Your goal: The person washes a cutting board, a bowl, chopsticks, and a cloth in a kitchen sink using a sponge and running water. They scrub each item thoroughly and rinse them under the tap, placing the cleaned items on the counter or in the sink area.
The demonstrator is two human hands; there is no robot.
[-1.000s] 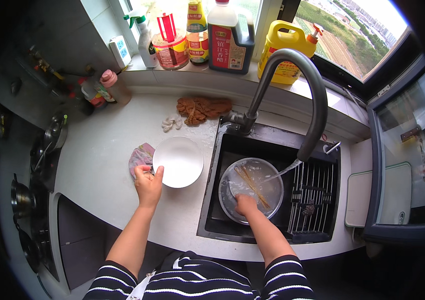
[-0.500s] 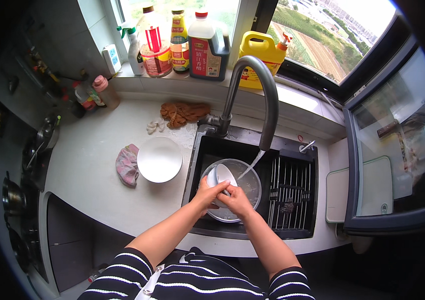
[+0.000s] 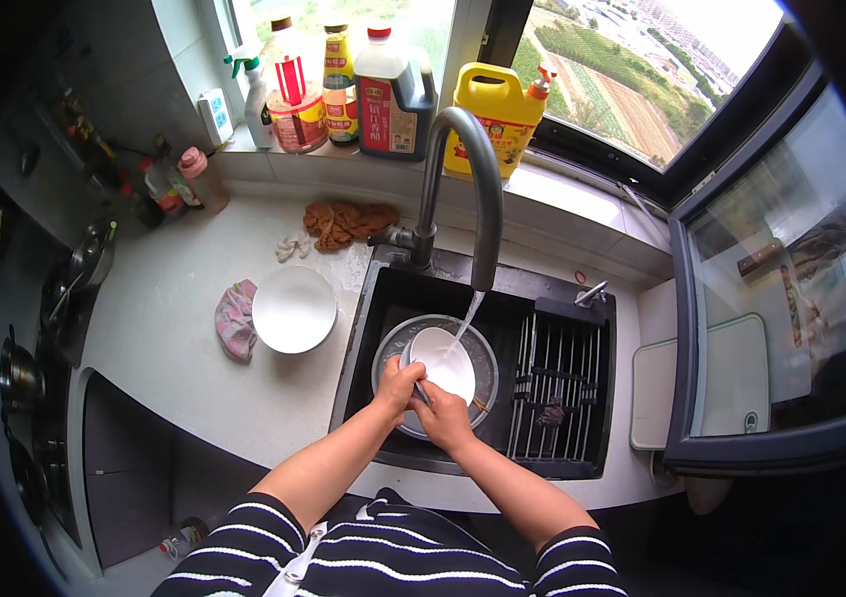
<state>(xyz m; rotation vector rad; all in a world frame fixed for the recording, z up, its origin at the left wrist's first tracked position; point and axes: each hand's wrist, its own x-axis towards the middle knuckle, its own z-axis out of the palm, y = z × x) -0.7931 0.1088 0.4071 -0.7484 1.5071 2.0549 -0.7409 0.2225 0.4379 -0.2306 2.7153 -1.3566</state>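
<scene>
Over the sink, a small white bowl [image 3: 446, 364] is held by its near rim, its inside turned up. My left hand [image 3: 397, 388] is closed on the rim's left side, and my right hand [image 3: 442, 414] grips it just to the right. Water from the grey gooseneck faucet [image 3: 489, 199] runs into the bowl. Beneath it a round metal basin [image 3: 490, 370] with water sits in the black sink [image 3: 361, 328]. Some fingertips are hidden behind the bowl or by each other.
A larger white bowl [image 3: 294, 310] and a pink-grey cloth [image 3: 235, 323] rest on the counter left of the sink. Behind them lies a brown rag [image 3: 348, 225]. A metal drying rack [image 3: 554, 388] fills the sink's right side. Bottles and a yellow jug [image 3: 488, 124] line the sill.
The small bowl has turned from a steep tilt to face upward, and the water stream now falls into it. Both hands still hold it. The whole view has shifted slightly.
</scene>
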